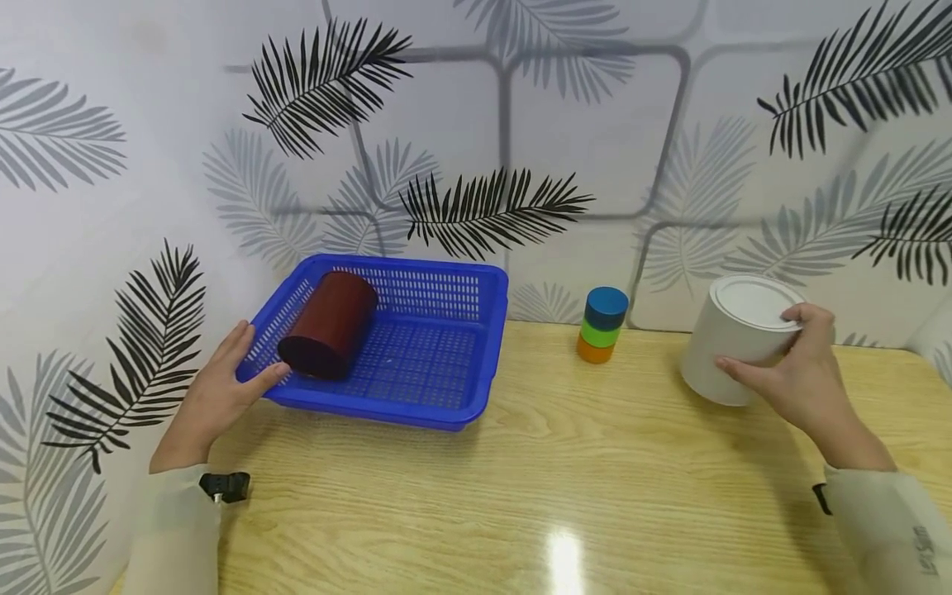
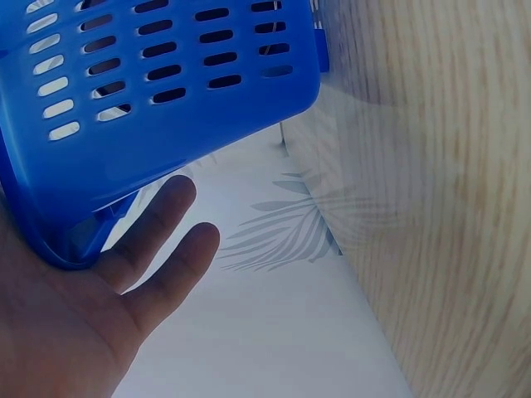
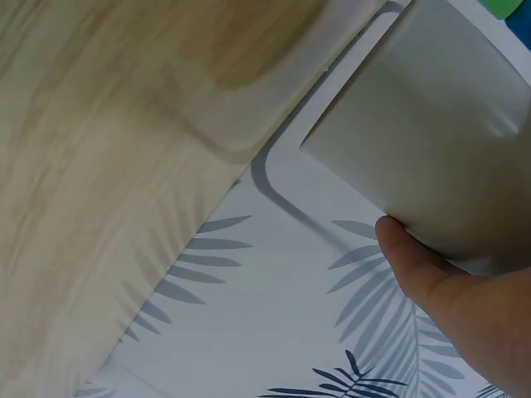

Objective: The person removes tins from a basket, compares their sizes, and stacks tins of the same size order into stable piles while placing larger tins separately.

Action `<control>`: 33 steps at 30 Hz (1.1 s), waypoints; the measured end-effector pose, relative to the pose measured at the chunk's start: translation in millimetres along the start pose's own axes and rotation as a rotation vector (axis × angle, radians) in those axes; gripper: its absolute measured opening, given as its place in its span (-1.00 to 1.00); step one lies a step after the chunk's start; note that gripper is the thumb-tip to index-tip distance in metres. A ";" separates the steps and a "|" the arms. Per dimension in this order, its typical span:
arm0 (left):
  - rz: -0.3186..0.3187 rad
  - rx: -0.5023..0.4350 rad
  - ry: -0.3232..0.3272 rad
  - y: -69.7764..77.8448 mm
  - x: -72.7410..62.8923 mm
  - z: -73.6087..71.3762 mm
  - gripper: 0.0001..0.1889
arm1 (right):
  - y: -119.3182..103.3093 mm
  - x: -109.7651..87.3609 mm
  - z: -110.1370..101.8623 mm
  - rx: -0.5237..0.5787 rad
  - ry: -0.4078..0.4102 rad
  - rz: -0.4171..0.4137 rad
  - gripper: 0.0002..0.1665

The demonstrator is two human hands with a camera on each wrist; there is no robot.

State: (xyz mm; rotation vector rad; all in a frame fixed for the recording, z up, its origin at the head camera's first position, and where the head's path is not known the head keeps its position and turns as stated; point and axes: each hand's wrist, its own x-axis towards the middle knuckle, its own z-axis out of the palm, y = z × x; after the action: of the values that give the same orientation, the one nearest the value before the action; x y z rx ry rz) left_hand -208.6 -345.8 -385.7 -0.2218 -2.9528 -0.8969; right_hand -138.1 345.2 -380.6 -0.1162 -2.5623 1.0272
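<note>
**White canister in the right hand, left hand at the basket**

At the right of the head frame we see the right hand [image 1: 806,384], which is clamped on a white canister [image 1: 725,351]. Its thumb lies along the side, and other fingers reach over the edge of the lid [image 1: 757,302]. The canister leans a little; in the right wrist view a strip of the patterned wall [image 3: 274,249] shows between its bottom and the table [image 3: 108,166] — so it appears to be raised.

At the left of the head frame, the left hand [image 1: 211,401] is placed at the end of a blue basket [image 1: 402,413]. Its thumb and fingers are apart, with the rim between them, and the two fingers visible in the left wrist view are rather straight. If the thumb presses on the rim, we cannot tell.

Inside the basket, on its left side, a dark red cylinder [image 1: 335,318] lies on its side, near the thumb. Right of the frame's centre, between basket and canister, stands a small stack [image 1: 601,332] — blue above, green in the middle, orange below.
</note>
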 end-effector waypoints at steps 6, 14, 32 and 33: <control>0.004 -0.001 0.004 1.4 -0.9 0.2 0.02 | 11.2 5.7 2.4 0.015 -0.034 0.045 0.13; -0.003 -0.008 0.001 1.3 -1.3 0.5 0.01 | 16.9 11.0 5.0 0.014 -0.025 0.078 0.13; 0.005 -0.006 0.008 4.3 -2.9 -0.7 0.01 | 24.2 14.0 4.1 0.077 -0.044 0.063 0.21; 0.007 -0.009 0.009 4.7 -2.7 -0.6 0.01 | 22.8 13.8 2.7 0.082 -0.039 0.055 0.26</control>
State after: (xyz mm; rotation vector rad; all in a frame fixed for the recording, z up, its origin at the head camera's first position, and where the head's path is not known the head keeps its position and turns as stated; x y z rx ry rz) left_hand -205.2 -342.6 -382.8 -0.2274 -2.9389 -0.9077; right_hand -153.3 363.0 -393.6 -0.1467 -2.5606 1.1647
